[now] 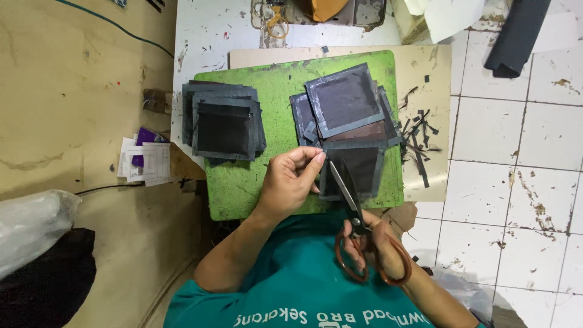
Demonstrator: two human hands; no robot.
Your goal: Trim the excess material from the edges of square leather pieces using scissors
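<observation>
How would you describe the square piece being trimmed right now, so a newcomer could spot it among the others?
Start at the green cutting mat on the white table. Near its front right edge, the left hand pinches a dark mesh square while scissors in the right hand cut it. Unlike the stacked squares behind it and the neat pile on the left, it alone meets the blades.

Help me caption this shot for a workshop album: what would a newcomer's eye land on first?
The bright green cutting board at the centre stands out, with a stack of dark framed mesh squares on its left part and a looser pile on its right. Just below, the left hand pinches a mesh piece while the right hand works orange-handled scissors along its edge. Black offcut strips lie scattered to the right.
</observation>
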